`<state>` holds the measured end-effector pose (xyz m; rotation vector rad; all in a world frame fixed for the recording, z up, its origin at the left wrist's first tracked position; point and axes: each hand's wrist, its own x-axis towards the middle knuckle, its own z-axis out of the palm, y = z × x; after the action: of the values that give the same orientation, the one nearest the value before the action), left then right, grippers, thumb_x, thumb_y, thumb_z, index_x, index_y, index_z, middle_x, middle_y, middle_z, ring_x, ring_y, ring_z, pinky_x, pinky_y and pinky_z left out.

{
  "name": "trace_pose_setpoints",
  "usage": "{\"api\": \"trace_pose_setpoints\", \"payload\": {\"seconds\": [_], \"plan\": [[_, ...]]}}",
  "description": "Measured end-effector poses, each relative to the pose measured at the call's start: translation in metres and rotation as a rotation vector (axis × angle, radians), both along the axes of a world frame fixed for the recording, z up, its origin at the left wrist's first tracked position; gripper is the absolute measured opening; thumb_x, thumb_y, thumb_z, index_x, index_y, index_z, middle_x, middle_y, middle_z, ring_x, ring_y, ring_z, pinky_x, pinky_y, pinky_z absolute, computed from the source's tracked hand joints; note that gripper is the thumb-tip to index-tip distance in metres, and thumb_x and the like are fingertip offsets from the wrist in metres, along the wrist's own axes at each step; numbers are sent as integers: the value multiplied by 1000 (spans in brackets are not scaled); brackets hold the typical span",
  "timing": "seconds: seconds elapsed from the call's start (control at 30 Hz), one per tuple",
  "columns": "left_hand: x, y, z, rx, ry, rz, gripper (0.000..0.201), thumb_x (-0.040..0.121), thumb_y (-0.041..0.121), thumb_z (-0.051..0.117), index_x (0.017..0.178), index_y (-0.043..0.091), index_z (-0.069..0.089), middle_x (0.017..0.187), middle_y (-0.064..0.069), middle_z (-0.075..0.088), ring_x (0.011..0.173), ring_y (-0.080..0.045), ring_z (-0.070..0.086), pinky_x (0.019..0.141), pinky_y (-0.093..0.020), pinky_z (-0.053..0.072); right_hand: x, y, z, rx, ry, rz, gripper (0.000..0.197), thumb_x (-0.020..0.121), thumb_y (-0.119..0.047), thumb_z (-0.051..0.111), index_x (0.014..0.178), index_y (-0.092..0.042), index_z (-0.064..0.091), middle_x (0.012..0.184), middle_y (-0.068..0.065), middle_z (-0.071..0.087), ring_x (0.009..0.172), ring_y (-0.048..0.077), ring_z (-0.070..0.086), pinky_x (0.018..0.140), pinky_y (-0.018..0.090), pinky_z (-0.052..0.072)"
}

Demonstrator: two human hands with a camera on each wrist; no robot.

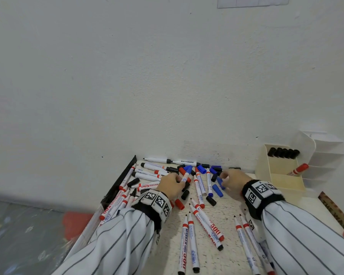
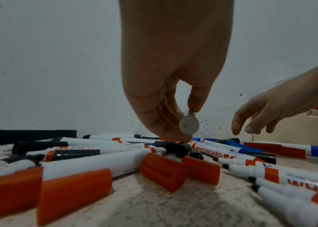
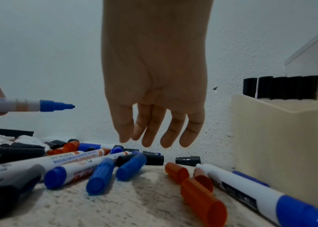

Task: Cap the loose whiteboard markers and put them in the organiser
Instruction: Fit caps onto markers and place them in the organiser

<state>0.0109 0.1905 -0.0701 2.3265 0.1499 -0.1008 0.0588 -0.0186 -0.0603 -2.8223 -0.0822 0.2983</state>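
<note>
Now my left hand (image 1: 172, 182) pinches a blue marker (image 3: 28, 105) by its barrel, lifted off the bench (image 1: 224, 217) with the bare blue tip pointing toward my right hand (image 1: 234, 178). That hand hangs relaxed, fingers (image 3: 150, 135) pointing down and holding nothing, just above a cluster of loose blue caps (image 3: 115, 170) and black caps (image 3: 188, 160) near the wall (image 1: 167, 76). Around both hands the bench is littered with uncapped markers (image 1: 207, 223) and red caps (image 2: 164, 173), many piled to my left against a dark strip (image 1: 123, 175) at the bench's edge. The cream organiser (image 1: 274, 169) stands at the right by the wall; its back compartment holds a row of black-capped markers (image 1: 284, 152), and one red-capped marker (image 1: 299, 169) leans in the next compartment forward. A white tiered rack (image 1: 326, 153) sits just beside it.
</note>
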Motion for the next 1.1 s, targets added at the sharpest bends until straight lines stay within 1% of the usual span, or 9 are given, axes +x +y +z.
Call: {"api": "trace_pose_setpoints", "payload": {"seconds": [0.3,0.4,0.5,0.57,0.63,0.77,0.87,1.0,1.1], "plan": [[-3,-4,-2,15,-13,-17,13,94,28,51,98,17,55,90,3,55,78,-10,52,67,-20,42,-13,-1,0,-166,285,116,55,93,-13,46,143,-33,34,150,2,32,134,22,33,110,36,29],[-2,-5,-4,27,-17,-16,12,93,29,51,95,18,55,92,2,57,80,-12,54,72,-23,45,-15,0,1,-163,204,100,44,92,-14,47,135,-27,47,140,1,45,124,17,44,102,28,36],[-1,-6,-6,31,-5,-18,15,94,29,51,99,16,56,92,1,58,79,-12,54,72,-22,46,-11,-2,0,-58,59,39,22,90,-16,53,111,-20,59,115,1,58,98,13,53,81,21,42],[-1,-7,-6,46,-18,-25,20,94,29,51,104,13,59,94,0,58,82,-12,53,73,-23,45,-6,-5,2,35,-26,23,7,88,-11,57,91,-17,57,104,4,57,88,15,50,70,18,39],[-1,-8,-5,75,-23,-51,23,95,28,50,109,12,58,98,-2,60,84,-12,53,74,-23,43,-2,-8,6,154,-117,-9,15,88,-6,57,82,-17,48,97,6,53,85,17,48,61,18,35],[-3,-12,-7,79,-15,-95,24,95,25,51,115,14,57,108,-4,63,83,-11,54,73,-21,47,-8,-5,21,369,-214,52,14,88,-7,59,100,-13,53,96,3,54,85,15,49,59,12,33],[-6,-16,-7,52,-17,-116,24,95,20,51,118,15,56,107,-3,62,79,-9,54,63,-15,46,-12,-2,27,368,-212,160,17,87,-7,60,104,-9,62,97,1,57,85,12,50,63,8,35],[-13,-20,-4,49,-65,-157,26,94,16,51,120,15,55,103,-2,59,85,-9,52,69,-16,42,-17,1,26,372,-202,225,19,86,-3,61,102,-11,65,100,0,60,91,13,53,79,20,42],[-16,-24,-2,44,-102,-178,25,95,17,50,120,15,56,99,-1,57,78,-5,50,60,-11,37,-21,2,23,376,-192,251,21,87,-3,60,105,-12,63,98,-1,58,88,13,53,79,20,43]]}}
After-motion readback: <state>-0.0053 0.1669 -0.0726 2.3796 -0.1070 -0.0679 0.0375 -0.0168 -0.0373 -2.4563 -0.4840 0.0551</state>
